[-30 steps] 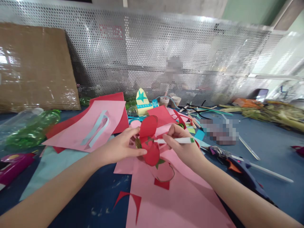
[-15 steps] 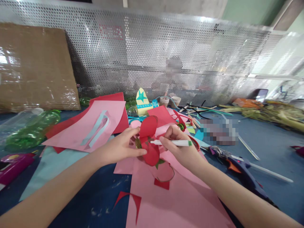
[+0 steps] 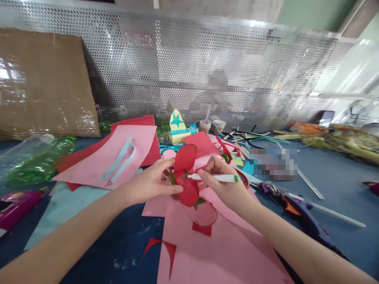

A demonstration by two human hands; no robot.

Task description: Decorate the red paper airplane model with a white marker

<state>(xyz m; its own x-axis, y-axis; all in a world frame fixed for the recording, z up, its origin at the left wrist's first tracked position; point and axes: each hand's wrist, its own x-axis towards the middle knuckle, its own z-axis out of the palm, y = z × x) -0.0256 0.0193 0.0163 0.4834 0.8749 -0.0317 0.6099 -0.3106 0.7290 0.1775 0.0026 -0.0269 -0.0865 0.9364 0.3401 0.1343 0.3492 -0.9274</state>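
Observation:
Between thumb and fingers, my left hand (image 3: 154,179) grips a red paper cutout (image 3: 189,193) with rounded lobes, one above and one below. A greenish-brown piece (image 3: 172,178) shows beside my left fingers; its kind is unclear. My right hand (image 3: 223,181) is closed around a white marker (image 3: 213,178) with a green end, its tip at the middle of the red cutout. Just below, a pink rounded paper shape (image 3: 206,214) with a dark outline and a green leaf-like bit lies over a large pink sheet (image 3: 213,256).
Red scraps (image 3: 166,248) lie in front. A blue glue gun (image 3: 310,225) is at right, a purple tool (image 3: 19,209) at left. Green plastic bottles (image 3: 41,161), a pink sheet (image 3: 133,138) and a cardboard panel (image 3: 44,86) stand or lie left. Paper cups (image 3: 219,126) are behind.

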